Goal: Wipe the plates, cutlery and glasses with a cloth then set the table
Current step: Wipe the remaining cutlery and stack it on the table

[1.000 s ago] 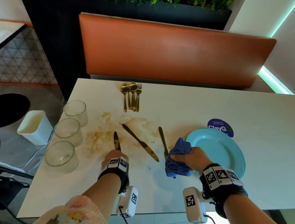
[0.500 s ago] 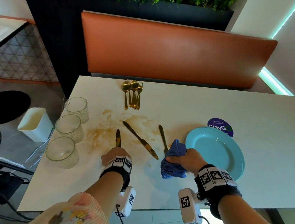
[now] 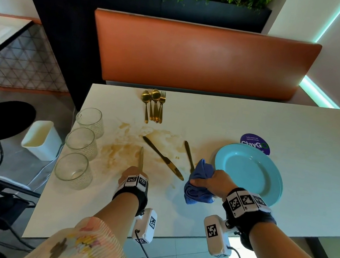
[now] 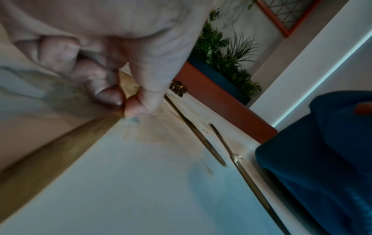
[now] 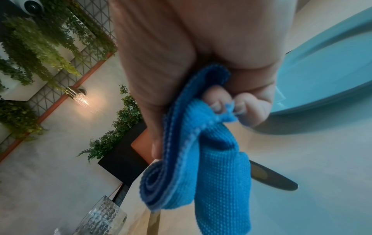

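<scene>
My left hand [image 3: 134, 171] pinches a gold knife [image 3: 141, 157] by its handle, blade pointing away over the brown stain; in the left wrist view the thumb and a finger [image 4: 112, 97] close on it. My right hand [image 3: 212, 178] grips a bunched blue cloth [image 3: 198, 185] just left of the turquoise plate [image 3: 248, 172]. Two more gold knives [image 3: 161, 157] [image 3: 189, 156] lie between the hands; the cloth covers the right one's near end. Three glasses [image 3: 81, 141] line the left edge. Gold forks and spoons [image 3: 154, 104] lie at the far edge.
A brown smear [image 3: 123, 144] spreads over the white table [image 3: 285, 199] under the knives. A purple sticker [image 3: 255, 142] sits behind the plate. An orange bench [image 3: 196, 56] backs the far side. On the floor at left stands a white bin [image 3: 41, 139], with cables nearby.
The right hand with the cloth has edged slightly left toward the left hand. The left hand keeps its hold on the knife in almost the same spot.
</scene>
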`<control>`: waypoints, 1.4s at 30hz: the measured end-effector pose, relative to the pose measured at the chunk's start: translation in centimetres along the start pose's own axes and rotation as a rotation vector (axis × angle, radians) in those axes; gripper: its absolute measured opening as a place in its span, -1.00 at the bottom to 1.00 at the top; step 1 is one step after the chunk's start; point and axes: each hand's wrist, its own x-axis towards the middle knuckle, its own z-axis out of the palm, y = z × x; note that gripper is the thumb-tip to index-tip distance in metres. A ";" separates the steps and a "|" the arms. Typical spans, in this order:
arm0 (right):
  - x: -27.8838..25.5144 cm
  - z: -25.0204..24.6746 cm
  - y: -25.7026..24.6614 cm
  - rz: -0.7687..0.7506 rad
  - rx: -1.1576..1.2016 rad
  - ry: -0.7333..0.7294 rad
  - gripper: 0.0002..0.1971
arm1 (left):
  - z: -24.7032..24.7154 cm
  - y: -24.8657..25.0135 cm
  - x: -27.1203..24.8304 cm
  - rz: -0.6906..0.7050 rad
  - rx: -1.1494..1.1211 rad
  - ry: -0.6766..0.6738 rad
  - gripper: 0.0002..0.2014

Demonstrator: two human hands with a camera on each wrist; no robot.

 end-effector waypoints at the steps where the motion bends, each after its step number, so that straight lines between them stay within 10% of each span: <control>1: 0.1 0.2 0.0 -0.007 0.011 -0.006 -0.66 | -0.2 0.0 0.0 0.023 0.048 -0.025 -0.61; 16: 1.9 1.2 -3.6 -0.042 0.723 -0.034 -0.73 | -3.3 7.8 -5.3 0.432 0.046 -0.219 -0.77; 29: 5.7 -7.1 -10.7 0.055 0.958 0.540 -0.62 | -9.4 12.2 -2.2 0.572 0.121 -0.222 -0.77; 36: 4.7 -2.0 -12.5 -0.031 1.017 0.224 -0.67 | -10.6 14.0 -0.1 0.640 0.041 -0.220 -0.76; 42: 6.6 -2.6 -13.5 -0.012 0.983 0.399 -0.75 | -9.2 14.8 0.0 0.673 -0.044 -0.263 -0.73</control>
